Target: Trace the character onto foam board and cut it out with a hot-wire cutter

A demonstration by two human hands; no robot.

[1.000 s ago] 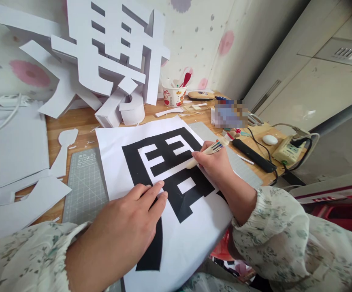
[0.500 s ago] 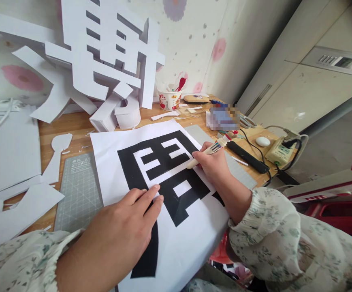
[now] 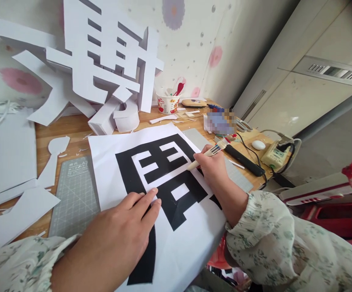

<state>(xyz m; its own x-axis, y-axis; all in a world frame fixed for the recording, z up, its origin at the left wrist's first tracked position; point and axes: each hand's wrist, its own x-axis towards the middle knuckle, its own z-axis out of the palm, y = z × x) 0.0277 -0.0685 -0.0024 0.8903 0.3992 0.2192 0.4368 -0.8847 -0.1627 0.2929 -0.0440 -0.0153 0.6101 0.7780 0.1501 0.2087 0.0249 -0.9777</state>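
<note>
1. My left hand (image 3: pixel 118 235) lies flat with fingers stretched, pressing the printed sheet (image 3: pixel 105 162) at 6 o'clock on the tabletop (image 3: pixel 71 127).
2. My right hand (image 3: pixel 214 168), at the sheet's 3 o'clock, is clamped on a pen-shaped tool (image 3: pixel 208 154), tip on the sheet.

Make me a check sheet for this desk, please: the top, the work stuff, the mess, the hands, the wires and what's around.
Surface: brown wooden desk, with a grey gridded cutting mat lying under the paper.
Job's things: white paper sheet printed with a big black character; cream pen-shaped tool with coloured clips.
Clutter: white paper offcuts, tall white cut-out characters, printed paper cup of tools.
Hands: left hand flat on the sheet; right hand grips the tool, tip on the sheet.
Cables: black cable plugged into a cream power strip.
Surroundings: flower-dotted wallpaper, white cabinet.
</note>
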